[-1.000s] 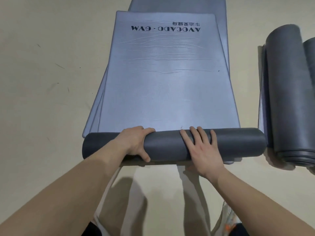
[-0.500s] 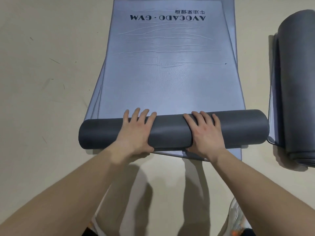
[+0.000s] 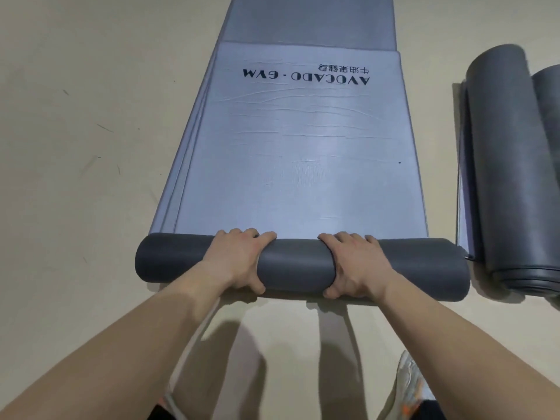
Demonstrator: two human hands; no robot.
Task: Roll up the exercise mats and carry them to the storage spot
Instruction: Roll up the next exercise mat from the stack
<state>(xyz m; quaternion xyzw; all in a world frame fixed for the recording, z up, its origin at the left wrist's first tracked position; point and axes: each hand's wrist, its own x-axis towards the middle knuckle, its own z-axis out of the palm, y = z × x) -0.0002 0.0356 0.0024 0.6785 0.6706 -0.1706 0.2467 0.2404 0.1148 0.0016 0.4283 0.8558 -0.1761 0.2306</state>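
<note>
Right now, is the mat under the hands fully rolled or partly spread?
Partly spread. Left hand and right hand grip a dark roll at its near end; the printed stretch beyond lies flat.

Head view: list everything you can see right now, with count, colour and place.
mat: one, pale blue-grey with black "AVOCADO · GYM" print, flat in the centre, near end wound into the roll
roll: one, dark grey, lying across the mat's near end
lower mats: at least one, blue-grey, flat under the mat and sticking out at the far end; exact count unclear
rolled mats: two, dark grey, side by side at right
floor: one, beige, all round
shoe: one, white with orange, bottom right
left hand: one, grips the roll left of centre
right hand: one, grips the roll right of centre
</note>
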